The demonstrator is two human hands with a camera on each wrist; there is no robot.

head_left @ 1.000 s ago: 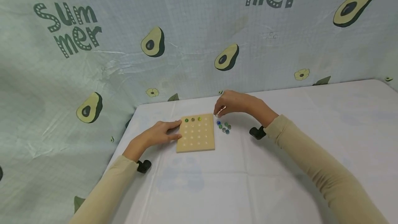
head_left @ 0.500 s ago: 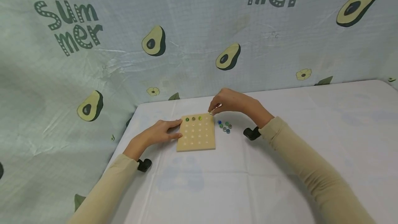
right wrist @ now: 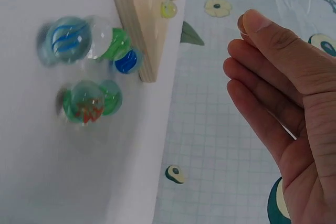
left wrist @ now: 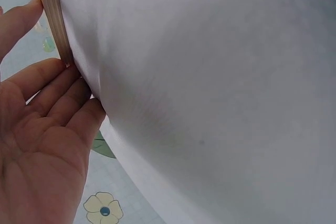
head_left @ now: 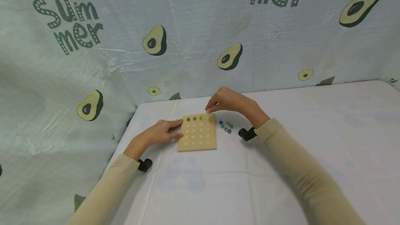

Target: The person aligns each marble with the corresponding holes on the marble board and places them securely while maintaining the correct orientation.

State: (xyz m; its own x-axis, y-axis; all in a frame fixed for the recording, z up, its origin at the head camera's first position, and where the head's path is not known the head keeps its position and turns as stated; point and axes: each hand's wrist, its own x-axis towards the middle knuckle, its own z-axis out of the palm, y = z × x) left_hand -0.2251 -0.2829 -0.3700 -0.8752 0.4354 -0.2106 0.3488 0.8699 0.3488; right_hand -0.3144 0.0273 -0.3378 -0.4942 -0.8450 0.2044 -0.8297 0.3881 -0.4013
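Left arm [head_left: 103,193] slanting in past the tabletop's [head_left: 218,190] left edge. Left hand [head_left: 157,134] sitting nearer the back left corner, thumb [left wrist: 21,19] standing well apart, fingers lying almost straight. Right arm [head_left: 306,166] stretching toward the back edge. Right hand [head_left: 226,100] arching knuckles-up, thumb and forefinger pinching, other fingers curving loosely.

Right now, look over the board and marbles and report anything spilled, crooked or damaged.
Only a faint dark speck stands out against the white tablecloth in the left wrist view, possibly a stain or lens dirt. The board lies flat and looks intact; the loose marbles beside it form a close cluster.
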